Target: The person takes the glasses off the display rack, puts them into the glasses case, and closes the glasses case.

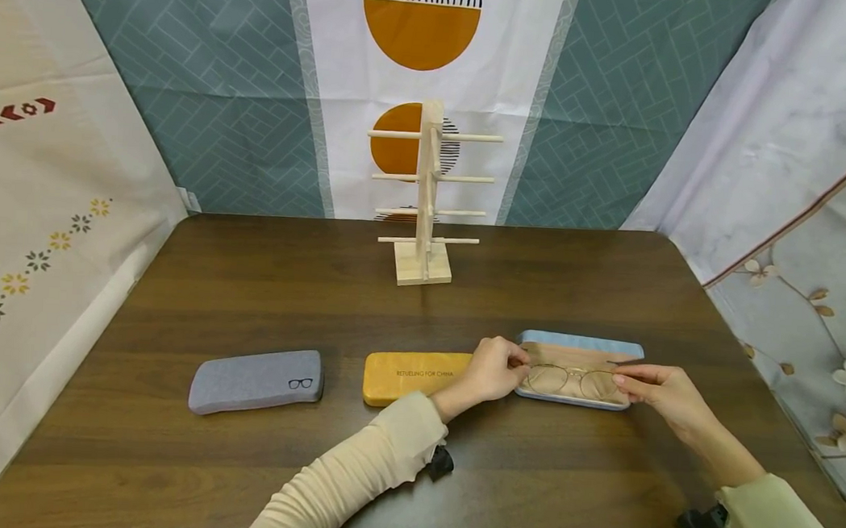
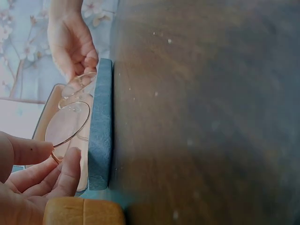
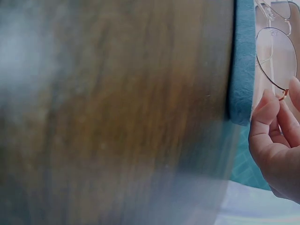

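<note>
A pair of thin-rimmed eyeglasses (image 1: 569,378) with round clear lenses is held between both hands, over an opened blue glasses case (image 1: 578,340) with a pale peach lining. My left hand (image 1: 492,371) pinches one end of the frame near its hinge, between thumb and fingers. At the other end, my right hand (image 1: 669,396) pinches the opposite hinge. In the left wrist view a lens (image 2: 69,123) stands tilted beside the blue case wall (image 2: 101,136). The right wrist view shows the fingertips on the small gold hinge (image 3: 283,95).
A yellow glasses case (image 1: 401,376) lies closed beside my left forearm, partly covered by the hand. Farther left is a closed grey case (image 1: 256,381) with a glasses print. A wooden display rack (image 1: 427,192) with several pegs stands at the back of the brown table (image 1: 283,288).
</note>
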The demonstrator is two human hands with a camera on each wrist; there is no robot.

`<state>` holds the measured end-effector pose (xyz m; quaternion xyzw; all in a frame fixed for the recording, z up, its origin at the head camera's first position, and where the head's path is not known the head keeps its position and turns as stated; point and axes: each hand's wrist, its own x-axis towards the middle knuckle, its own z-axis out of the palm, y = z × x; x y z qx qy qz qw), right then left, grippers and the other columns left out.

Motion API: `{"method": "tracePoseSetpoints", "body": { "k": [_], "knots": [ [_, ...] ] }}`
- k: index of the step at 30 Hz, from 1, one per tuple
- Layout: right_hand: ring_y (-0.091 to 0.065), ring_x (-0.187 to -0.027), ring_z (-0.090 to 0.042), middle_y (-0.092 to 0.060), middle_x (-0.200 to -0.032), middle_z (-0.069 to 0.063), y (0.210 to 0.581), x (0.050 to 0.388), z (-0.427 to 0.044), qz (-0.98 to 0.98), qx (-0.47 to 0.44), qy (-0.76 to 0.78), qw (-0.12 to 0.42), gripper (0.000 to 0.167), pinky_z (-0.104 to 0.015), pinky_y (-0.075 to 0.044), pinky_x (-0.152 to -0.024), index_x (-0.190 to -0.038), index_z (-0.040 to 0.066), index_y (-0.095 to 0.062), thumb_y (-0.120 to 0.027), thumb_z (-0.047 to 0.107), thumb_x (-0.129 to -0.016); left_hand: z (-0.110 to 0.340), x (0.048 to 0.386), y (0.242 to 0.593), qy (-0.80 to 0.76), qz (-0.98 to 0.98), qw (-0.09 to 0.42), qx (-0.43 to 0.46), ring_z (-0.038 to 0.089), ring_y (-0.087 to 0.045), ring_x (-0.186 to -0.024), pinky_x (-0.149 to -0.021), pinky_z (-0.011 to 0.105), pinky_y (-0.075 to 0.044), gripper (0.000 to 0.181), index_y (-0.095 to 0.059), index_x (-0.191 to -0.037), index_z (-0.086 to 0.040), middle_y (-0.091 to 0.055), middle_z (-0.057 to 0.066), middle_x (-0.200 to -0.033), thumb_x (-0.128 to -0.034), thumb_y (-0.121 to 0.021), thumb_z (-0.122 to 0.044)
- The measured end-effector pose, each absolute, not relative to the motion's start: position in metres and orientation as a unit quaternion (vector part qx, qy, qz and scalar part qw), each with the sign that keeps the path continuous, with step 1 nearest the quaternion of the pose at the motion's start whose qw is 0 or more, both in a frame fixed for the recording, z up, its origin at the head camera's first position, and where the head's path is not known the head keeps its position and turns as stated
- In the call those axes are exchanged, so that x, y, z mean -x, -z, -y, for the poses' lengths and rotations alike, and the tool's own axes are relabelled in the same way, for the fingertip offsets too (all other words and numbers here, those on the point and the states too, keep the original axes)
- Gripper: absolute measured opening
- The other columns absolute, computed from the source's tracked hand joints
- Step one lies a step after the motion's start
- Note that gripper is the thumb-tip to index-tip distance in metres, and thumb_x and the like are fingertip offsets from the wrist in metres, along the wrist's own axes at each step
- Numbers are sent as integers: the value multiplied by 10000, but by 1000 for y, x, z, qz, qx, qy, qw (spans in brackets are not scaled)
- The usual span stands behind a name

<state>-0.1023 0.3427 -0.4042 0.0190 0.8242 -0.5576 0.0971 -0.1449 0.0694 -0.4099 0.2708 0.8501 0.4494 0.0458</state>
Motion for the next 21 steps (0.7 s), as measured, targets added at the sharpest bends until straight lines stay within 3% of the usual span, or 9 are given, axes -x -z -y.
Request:
{"method": "tracePoseSetpoints", "body": {
  "k": [3, 12, 21],
  "knots": [
    [-574, -659, -76, -659, -774, 83, 407, 104, -343, -832, -24, 547, 96, 329, -230, -494, -603, -1032, -191, -582, -618, 90, -867, -70, 145, 410, -432, -859, 49, -271, 1, -518, -592, -541, 98, -401, 112, -725, -867, -10, -678, 27, -767, -796, -643, -33],
    [-537, -636, -79, -638, -756, 82, 406, 105, -340, -853, -26, 513, 92, 376, -241, -481, -586, -1050, -189, -573, -615, 140, -875, -72, 146, 412, -416, -867, 43, -272, 24, -496, -582, -512, 111, -388, 113, -724, -849, -8, -664, 18, -728, -795, -625, -13],
    [-590, -649, -60, -668, -771, 58, 404, 104, -343, -844, -27, 527, 98, 329, -233, -502, -579, -1068, -245, -514, -564, 11, -868, -73, 145, 410, -404, -871, 54, -273, 5, -393, -519, -450, 111, -314, 144, -715, -864, -7, -567, -24, -634, -772, -605, 4]
  ]
}}
